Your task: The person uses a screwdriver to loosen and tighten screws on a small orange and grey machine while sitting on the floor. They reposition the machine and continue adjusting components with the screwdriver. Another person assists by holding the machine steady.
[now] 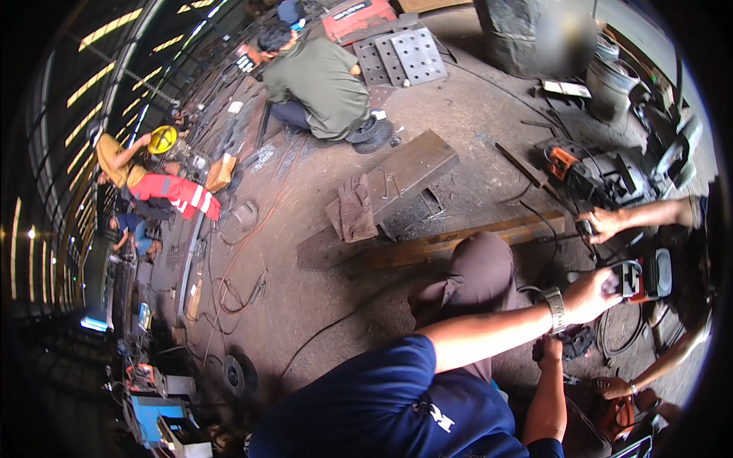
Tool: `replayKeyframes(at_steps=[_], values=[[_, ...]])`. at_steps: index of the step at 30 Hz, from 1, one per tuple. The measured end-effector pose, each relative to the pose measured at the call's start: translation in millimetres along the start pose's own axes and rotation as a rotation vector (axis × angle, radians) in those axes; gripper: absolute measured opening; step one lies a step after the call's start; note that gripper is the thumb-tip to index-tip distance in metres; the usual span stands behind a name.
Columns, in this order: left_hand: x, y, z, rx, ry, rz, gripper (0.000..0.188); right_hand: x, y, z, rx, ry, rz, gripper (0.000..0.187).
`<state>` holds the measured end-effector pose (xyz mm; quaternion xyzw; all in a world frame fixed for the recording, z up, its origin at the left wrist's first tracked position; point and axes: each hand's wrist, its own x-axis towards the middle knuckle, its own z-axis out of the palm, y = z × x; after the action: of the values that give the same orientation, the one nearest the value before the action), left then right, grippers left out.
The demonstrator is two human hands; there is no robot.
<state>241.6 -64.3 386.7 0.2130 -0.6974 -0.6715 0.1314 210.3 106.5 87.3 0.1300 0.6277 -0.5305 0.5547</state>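
Observation:
My left hand [586, 298], with a watch at its wrist, reaches out to the right. Its fingers, partly blurred, close on the edge of a grey metal piece [630, 279] with a dark slot. Right beside that piece is an orange-and-grey tool part [657, 275]. Lower down, my right hand [547, 348] is curled closed near a dark bundle [578, 341]; what it grips is hidden. Another person's hand [603, 224] comes in from the right above my left hand, holding something small and dark. One more hand [613, 387] rests by an orange tool [617, 418] at the lower right.
A rusty steel beam [489, 235] and a wide steel plate [418, 164] with a brown cloth [354, 208] lie ahead. Cables [321, 330] and hoses cross the floor. A person in green [321, 84] crouches beyond; another holds a yellow helmet [163, 140]. Blue equipment [149, 416] stands lower left.

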Motion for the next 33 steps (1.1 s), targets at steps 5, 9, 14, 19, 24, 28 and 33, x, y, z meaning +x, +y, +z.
replayKeyframes(at_steps=[5, 9, 14, 19, 24, 28, 33], values=[[-28.0, 81.9, -177.9, 0.064, 0.352, 0.573, 0.016, 15.8, 11.6, -7.4, -0.363, 0.083, -0.021, 0.011], [-25.5, -73.1, -347.2, 0.592, 0.808, 0.308, 0.013, -26.5, -2.2, 27.1, -0.628, 0.081, -0.149, 0.013], [-26.7, -233.2, -493.4, 0.940, 1.002, -0.054, 0.013, -23.8, 7.2, -3.6, -0.730, 0.125, 0.038, 0.047], [38.5, -266.7, -517.3, 1.008, 0.928, -0.151, 0.020, -5.4, 42.7, -53.4, -0.981, 0.166, -0.062, 0.049], [68.8, -298.1, -538.4, 1.203, 0.930, -0.293, 0.023, -5.2, 42.5, -50.6, -1.181, 0.198, -0.106, 0.051], [81.2, -303.1, -550.8, 1.042, 0.994, -0.377, 0.010, -15.7, 12.3, -16.1, -0.949, 0.179, -0.039, 0.051], [89.4, -290.1, -551.8, 1.101, 0.943, -0.472, 0.009, -6.4, 24.3, -17.6, -0.860, 0.189, -0.026, 0.052]])
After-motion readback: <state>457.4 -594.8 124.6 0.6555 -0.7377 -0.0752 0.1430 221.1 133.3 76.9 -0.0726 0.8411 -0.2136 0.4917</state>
